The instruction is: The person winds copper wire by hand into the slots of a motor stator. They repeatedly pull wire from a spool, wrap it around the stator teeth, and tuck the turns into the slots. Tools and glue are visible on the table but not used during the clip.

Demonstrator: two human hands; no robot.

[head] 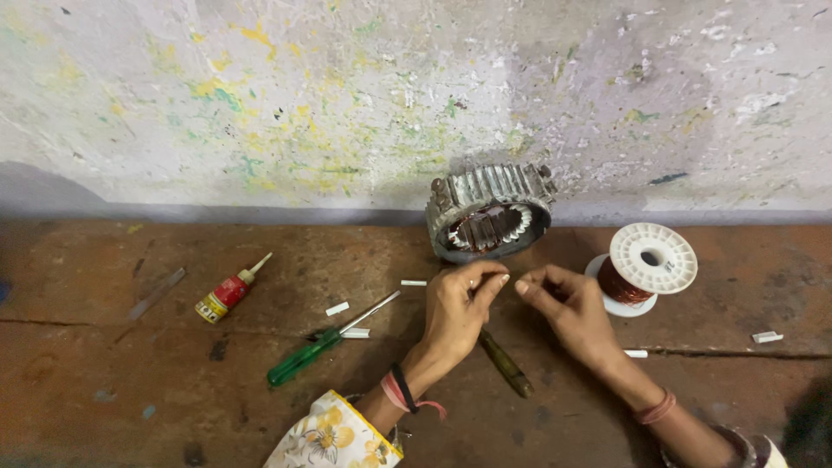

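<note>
From the head view, your left hand (459, 303) and right hand (568, 308) meet fingertip to fingertip, each pinched narrow; whether they grip a fine wire, you cannot tell. The metal motor ring (490, 212) sits just beyond your left hand. The wire spool (646, 269) stands beside your right hand. A green screwdriver (321, 347) lies left of your left hand on the table (104, 381).
</note>
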